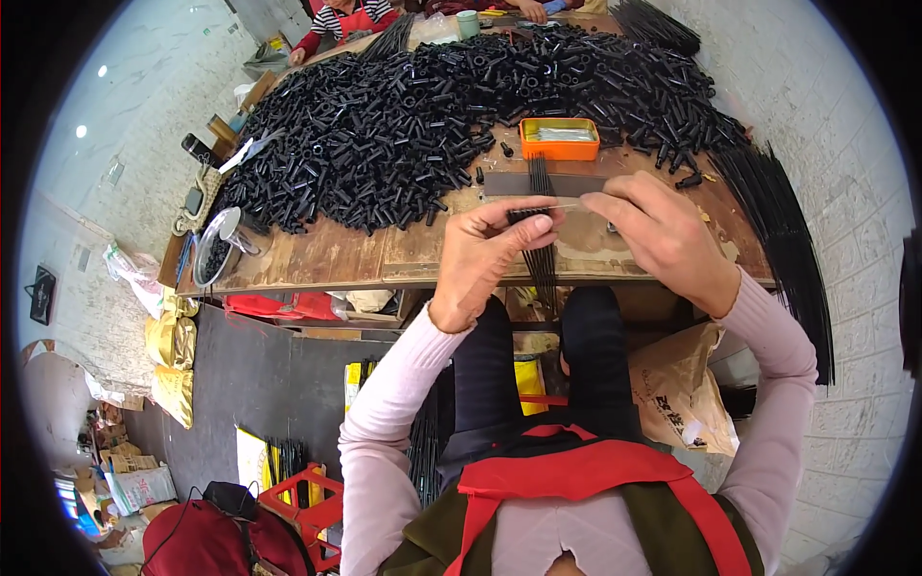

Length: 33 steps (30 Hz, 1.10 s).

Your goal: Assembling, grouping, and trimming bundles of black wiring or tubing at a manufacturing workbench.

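Over the near table edge, my left hand (485,252) is closed, its thumb pressing on a small dark piece (526,214) whose kind I cannot make out. My right hand (658,230) pinches a thin pale strip (569,204), which reaches across to the dark piece. Beneath the hands, a bundle of thin black rods (541,261) runs from the table past its front edge. An orange tin (560,150) with pale slender pieces inside stands beyond them. Behind my hands lies a flat dark plate (504,182), partly covered by the rods.
A large heap of short black tubular parts (375,134) covers much of the wooden table (336,257). Long black rods (783,230) lean along the right side. A clear round container (213,252) sits at the left corner. Other people (351,17) sit across the table.
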{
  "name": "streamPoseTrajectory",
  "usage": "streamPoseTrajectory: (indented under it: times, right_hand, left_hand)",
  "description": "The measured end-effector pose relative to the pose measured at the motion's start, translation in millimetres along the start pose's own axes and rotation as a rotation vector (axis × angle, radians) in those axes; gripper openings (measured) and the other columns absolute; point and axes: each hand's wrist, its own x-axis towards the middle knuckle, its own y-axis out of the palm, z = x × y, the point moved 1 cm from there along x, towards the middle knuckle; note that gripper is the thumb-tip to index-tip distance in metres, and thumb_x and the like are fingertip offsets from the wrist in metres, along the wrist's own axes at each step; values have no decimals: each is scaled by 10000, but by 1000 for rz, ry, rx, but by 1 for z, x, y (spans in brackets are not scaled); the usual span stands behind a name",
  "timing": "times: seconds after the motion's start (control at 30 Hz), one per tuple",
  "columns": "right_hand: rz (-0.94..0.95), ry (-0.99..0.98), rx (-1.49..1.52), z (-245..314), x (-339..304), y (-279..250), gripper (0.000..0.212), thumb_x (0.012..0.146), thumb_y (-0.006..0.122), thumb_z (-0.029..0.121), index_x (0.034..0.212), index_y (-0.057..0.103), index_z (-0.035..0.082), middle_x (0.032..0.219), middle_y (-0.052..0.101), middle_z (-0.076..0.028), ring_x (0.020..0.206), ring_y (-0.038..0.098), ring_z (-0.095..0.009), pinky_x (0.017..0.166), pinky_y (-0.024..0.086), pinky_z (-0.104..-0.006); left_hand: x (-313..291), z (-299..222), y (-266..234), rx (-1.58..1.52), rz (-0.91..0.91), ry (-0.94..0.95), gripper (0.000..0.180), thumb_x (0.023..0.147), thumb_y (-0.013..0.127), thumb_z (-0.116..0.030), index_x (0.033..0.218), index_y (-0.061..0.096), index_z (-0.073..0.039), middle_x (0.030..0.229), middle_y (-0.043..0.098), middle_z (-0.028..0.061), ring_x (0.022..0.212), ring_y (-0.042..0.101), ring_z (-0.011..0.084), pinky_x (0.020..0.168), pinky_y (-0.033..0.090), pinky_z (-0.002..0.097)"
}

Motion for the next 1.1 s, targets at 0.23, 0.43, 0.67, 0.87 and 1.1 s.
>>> streamPoseTrajectory:
  times: [0.23, 0.43, 0.67, 0.87, 1.1]
  right_hand:
    - [-12, -94, -40, -2, 0, -2, 387, 696, 641, -55, 1081, 650, -25, 951, 605, -128, 774, 607, -278, 656, 509, -351]
    - [-32, -98, -82, -1, -3, -3, 402, 682, 654, -49, 1082, 662, -21, 942, 612, -123, 757, 608, -262, 618, 502, -344]
    - [-32, -116, -27, -1, -5, -4, 409, 703, 648, -61, 1106, 669, 3, 974, 660, -123, 746, 619, -271, 633, 513, -341]
    - [-112, -50, -12, -10, 1, 5, 365, 772, 641, -43, 1131, 668, 15, 1042, 684, -131, 827, 659, -281, 684, 531, -335]
    - [291, 509, 203, -92, -57, 56, 175, 911, 584, 142, 997, 676, 19, 910, 686, -152, 834, 659, -315, 723, 502, -377]
  left_hand:
    - [-1, -1, -5, -38, 34, -18, 277, 917, 628, -16, 1177, 625, 77, 1095, 672, 206, 1053, 662, 265, 942, 559, 372]
    - [0, -2, -11, -21, 140, -37, 331, 908, 647, -28, 1229, 611, 48, 1127, 676, 169, 1076, 647, 221, 961, 534, 334]
    - [2, 0, -12, -43, 242, -49, 381, 904, 648, -27, 1269, 575, 55, 1175, 652, 196, 1129, 626, 256, 997, 514, 364]
    - [9, 35, -33, 473, 283, -149, 563, 814, 763, -69, 1332, 552, -6, 1148, 682, 128, 1004, 663, 171, 900, 535, 286]
    - [12, 124, -45, 1431, 310, 464, 903, 671, 807, -397, 1445, 416, -144, 1517, 357, 151, 1402, 346, 309, 1136, 305, 432]
